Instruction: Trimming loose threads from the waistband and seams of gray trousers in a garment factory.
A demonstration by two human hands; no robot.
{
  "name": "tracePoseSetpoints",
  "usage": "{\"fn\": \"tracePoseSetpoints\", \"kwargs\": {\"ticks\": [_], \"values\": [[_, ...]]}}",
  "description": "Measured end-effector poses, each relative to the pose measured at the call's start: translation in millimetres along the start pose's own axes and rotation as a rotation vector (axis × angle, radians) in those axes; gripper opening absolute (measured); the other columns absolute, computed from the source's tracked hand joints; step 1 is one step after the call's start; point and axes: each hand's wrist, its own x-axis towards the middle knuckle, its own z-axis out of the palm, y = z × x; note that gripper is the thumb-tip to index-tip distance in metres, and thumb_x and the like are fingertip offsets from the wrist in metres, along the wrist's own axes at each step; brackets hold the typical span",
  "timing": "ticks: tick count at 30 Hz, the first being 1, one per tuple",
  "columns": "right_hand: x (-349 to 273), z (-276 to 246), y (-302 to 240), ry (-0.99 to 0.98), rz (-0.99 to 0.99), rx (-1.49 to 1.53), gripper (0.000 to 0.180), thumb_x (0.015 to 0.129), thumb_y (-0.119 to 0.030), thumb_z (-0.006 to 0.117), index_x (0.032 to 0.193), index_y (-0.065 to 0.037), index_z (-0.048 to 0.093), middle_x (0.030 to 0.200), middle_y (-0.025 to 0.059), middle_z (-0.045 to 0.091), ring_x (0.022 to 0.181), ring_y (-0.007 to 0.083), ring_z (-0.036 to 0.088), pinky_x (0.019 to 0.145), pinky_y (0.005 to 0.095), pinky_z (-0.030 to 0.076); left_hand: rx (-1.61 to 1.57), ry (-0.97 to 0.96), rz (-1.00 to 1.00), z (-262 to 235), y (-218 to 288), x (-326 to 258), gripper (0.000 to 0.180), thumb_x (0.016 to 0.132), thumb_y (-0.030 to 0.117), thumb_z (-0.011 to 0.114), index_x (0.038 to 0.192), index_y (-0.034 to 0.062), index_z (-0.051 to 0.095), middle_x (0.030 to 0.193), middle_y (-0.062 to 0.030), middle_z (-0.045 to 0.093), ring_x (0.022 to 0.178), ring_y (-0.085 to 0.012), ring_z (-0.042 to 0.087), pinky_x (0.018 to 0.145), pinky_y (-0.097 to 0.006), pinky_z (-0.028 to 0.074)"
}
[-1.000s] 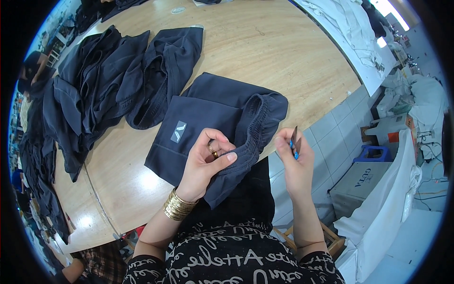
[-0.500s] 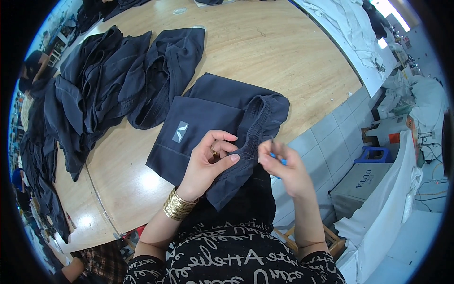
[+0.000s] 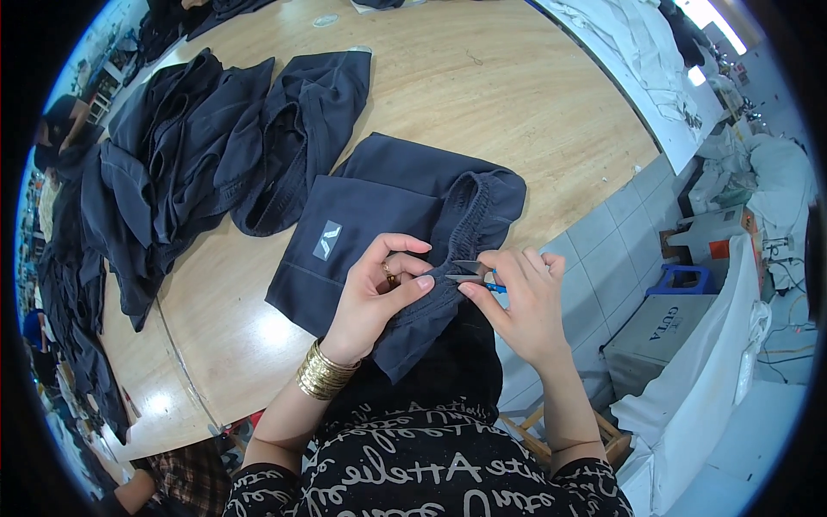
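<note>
We see a dark blue garment (image 3: 379,224) lying folded on a round wooden worktop (image 3: 482,95). It sits at the near edge of the worktop, right in front of the person, and part of it hangs over the edge toward the person's lap. A small grey patch (image 3: 326,240) shows on the left side of the garment.

The left hand (image 3: 379,289) is closed on the garment. Its thumb and fingers pinch up a fold of the cloth near the gathered waistband (image 3: 469,215), on the right side of the garment. A stack of gold bangles (image 3: 323,372) sits on the left wrist.

The right hand (image 3: 517,297) is closed around small thread snips (image 3: 472,271) with a bit of blue on the handle. The shiny tips of the snips point left and touch the pinched fold of the garment, just beside the left thumb.

To the left of the garment, a pile of more dark clothes (image 3: 198,164) lies spread over the worktop. To the right of the garment, past the worktop edge, we see a grey tiled floor (image 3: 603,233), a blue stool (image 3: 685,280) and a cardboard box (image 3: 659,336). White cloth (image 3: 715,379) hangs near the box.
</note>
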Motion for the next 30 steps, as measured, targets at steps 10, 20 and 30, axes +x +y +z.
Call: {"fn": "tracePoseSetpoints", "kwargs": {"ticks": [10,20,30], "values": [[3,-3,-2,0.015,-0.075,0.000,0.027,0.081,-0.031,0.071,0.095,-0.012,0.060,0.079,-0.0031,0.057,0.075,0.0150,0.051,0.076,0.0346,0.028,-0.014,-0.013,-0.006,2,1,0,0.032,0.088,0.000,0.064,0.117,0.0044,0.051,0.092,-0.0017,0.066,0.080,-0.0029,0.055,0.074,-0.018,0.041],[4,-4,-1,0.036,0.048,0.186,0.024,0.078,-0.027,0.074,0.092,-0.011,0.063,0.077,-0.0038,0.060,0.072,0.0139,0.051,0.075,0.0322,0.029,-0.030,0.020,0.000,-1,-2,0,0.031,0.087,-0.001,0.064,0.115,0.0042,0.052,0.091,-0.0026,0.066,0.082,-0.0052,0.058,0.076,-0.020,0.043],[3,2,-1,0.080,-0.011,0.006,0.024,0.077,-0.028,0.074,0.091,-0.012,0.063,0.076,-0.0042,0.060,0.073,0.0152,0.051,0.075,0.0342,0.028,-0.054,0.010,0.001,0,-1,0,0.031,0.087,-0.001,0.063,0.115,0.0044,0.051,0.092,-0.0035,0.066,0.083,-0.0057,0.058,0.076,-0.020,0.044]]}}
